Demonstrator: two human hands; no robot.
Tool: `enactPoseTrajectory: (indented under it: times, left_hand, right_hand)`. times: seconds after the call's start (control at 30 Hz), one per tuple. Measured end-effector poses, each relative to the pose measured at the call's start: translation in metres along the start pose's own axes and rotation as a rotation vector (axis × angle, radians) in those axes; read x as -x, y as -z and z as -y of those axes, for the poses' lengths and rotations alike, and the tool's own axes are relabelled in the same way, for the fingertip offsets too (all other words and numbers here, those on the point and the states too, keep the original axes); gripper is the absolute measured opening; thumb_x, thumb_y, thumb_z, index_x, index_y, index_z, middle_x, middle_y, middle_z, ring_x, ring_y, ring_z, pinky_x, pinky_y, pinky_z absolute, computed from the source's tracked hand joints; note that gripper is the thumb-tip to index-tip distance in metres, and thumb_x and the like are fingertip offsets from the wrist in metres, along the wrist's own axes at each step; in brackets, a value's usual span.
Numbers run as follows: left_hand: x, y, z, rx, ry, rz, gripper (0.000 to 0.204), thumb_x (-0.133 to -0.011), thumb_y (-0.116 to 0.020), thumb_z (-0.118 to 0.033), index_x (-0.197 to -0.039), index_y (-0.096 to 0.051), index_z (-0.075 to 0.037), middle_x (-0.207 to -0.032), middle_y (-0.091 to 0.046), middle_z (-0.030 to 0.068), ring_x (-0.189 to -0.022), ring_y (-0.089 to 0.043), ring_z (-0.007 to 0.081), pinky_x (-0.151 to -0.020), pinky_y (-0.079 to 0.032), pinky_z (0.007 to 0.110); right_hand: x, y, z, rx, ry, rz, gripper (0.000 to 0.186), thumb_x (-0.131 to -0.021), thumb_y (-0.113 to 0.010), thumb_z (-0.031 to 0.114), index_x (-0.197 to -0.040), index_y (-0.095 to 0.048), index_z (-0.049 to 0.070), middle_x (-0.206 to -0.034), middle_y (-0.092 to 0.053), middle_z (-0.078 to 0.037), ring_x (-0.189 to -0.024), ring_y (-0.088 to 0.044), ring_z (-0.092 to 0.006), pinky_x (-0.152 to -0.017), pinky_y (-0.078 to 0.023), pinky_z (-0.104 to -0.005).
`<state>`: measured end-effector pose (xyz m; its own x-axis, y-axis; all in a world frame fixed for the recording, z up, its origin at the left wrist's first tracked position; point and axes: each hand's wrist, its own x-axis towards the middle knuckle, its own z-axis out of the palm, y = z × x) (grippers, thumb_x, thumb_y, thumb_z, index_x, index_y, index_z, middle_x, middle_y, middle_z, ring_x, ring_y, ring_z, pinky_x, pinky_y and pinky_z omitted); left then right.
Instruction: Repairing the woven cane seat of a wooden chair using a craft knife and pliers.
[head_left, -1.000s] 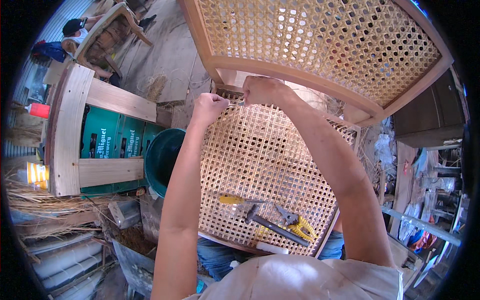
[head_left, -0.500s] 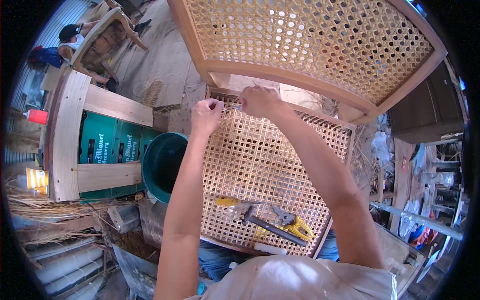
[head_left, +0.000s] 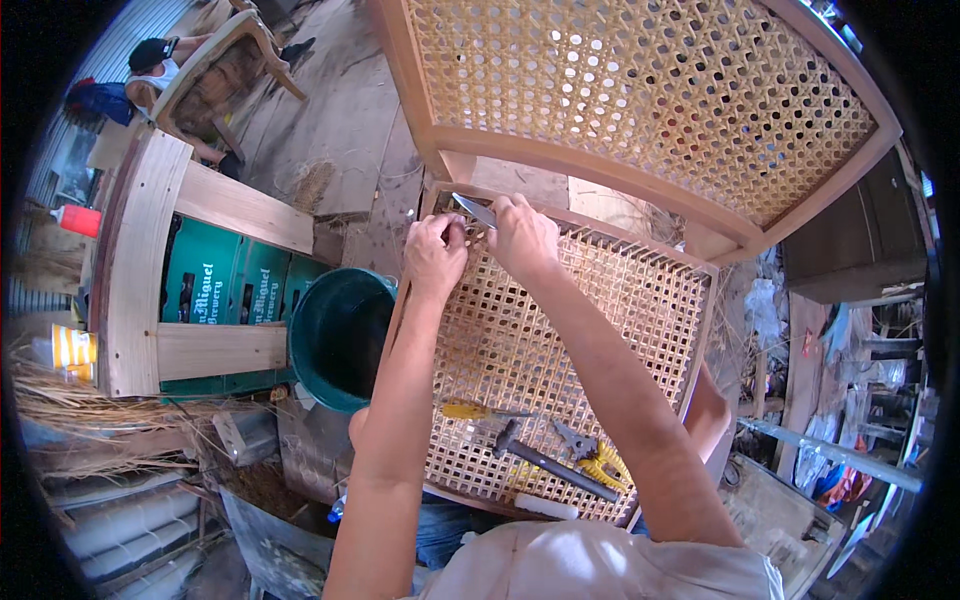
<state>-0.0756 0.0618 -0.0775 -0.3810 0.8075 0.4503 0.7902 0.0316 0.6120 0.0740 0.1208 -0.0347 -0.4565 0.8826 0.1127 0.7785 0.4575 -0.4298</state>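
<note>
A chair seat of woven cane strips (head_left: 560,340) in a wooden frame lies in front of me. At its far left corner my right hand (head_left: 524,240) is closed on a knife (head_left: 474,210), whose bare blade points up and left. Close beside it, over the left edge of the seat, my left hand (head_left: 437,258) is closed with thumb and fingers pinched together. Whatever those fingers hold is too small to make out. On the near part of the seat lie a yellow-handled screwdriver (head_left: 482,411), a hammer (head_left: 560,467) and yellow-handled pliers (head_left: 603,465).
Beyond the seat rises the cane backrest (head_left: 640,100). A dark green bucket (head_left: 340,395) stands left of my left forearm, beside a wooden frame (head_left: 245,205) and green crates (head_left: 205,270). A white block (head_left: 546,507) lies at the seat's near edge. A person (head_left: 155,70) sits far left.
Both hands have moved slightly down in the picture, and the left also to the right, closer to the knife. The knife's blade now shows clearly. The whole view has shifted a little.
</note>
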Motion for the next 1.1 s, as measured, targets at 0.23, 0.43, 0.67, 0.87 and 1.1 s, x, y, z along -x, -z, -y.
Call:
enactPoseTrajectory:
  times: [0.23,0.43,0.67,0.87,1.1]
  left_hand:
    - [0.006,0.001,-0.008,-0.019,-0.057,-0.001,0.013,-0.085,-0.075,-0.02,-0.093,-0.079,-0.011,-0.09,-0.074,0.0093,-0.088,-0.067,0.0321,-0.084,-0.053,0.043]
    - [0.009,-0.007,-0.011,-0.063,-0.045,-0.059,0.012,-0.084,-0.075,-0.018,-0.093,-0.079,-0.013,-0.093,-0.075,0.0077,-0.091,-0.067,0.031,-0.086,-0.054,0.042]
    - [0.009,-0.007,-0.011,-0.043,-0.072,-0.05,0.011,-0.084,-0.073,-0.016,-0.094,-0.078,-0.013,-0.093,-0.075,0.0072,-0.091,-0.067,0.0306,-0.087,-0.053,0.042]
    - [0.009,-0.008,-0.009,-0.059,-0.084,-0.042,0.01,-0.083,-0.073,-0.014,-0.093,-0.078,-0.014,-0.09,-0.074,0.0066,-0.088,-0.066,0.0295,-0.085,-0.053,0.041]
    - [0.006,-0.005,-0.013,-0.044,-0.138,-0.011,0.011,-0.083,-0.073,-0.017,-0.093,-0.077,-0.014,-0.091,-0.072,0.0073,-0.091,-0.065,0.0313,-0.086,-0.053,0.042]
  right_hand:
    - [-0.014,0.026,-0.009,0.175,-0.001,0.042,0.022,-0.094,-0.063,0.019,-0.108,-0.062,0.001,-0.102,-0.069,-0.017,-0.093,-0.072,-0.0346,-0.082,-0.057,-0.0458]
    - [-0.001,0.012,-0.014,-0.579,-0.168,0.046,0.029,-0.094,-0.072,0.03,-0.1,-0.069,0.001,-0.091,-0.074,-0.023,-0.093,-0.072,-0.0415,-0.082,-0.055,-0.0491]
    - [-0.009,0.003,-0.018,-0.13,0.027,-0.068,0.021,-0.091,-0.071,0.024,-0.099,-0.072,0.005,-0.1,-0.074,-0.019,-0.094,-0.072,-0.0398,-0.081,-0.058,-0.048]
    - [-0.033,0.027,-0.036,0.206,-0.003,0.176,0.022,-0.095,-0.064,0.023,-0.11,-0.067,0.008,-0.103,-0.072,-0.018,-0.092,-0.071,-0.0382,-0.081,-0.057,-0.0482]
    - [-0.007,0.041,-0.054,0.112,0.046,-0.169,0.016,-0.09,-0.062,0.011,-0.105,-0.062,0.006,-0.103,-0.071,-0.016,-0.086,-0.073,-0.0352,-0.075,-0.058,-0.0483]
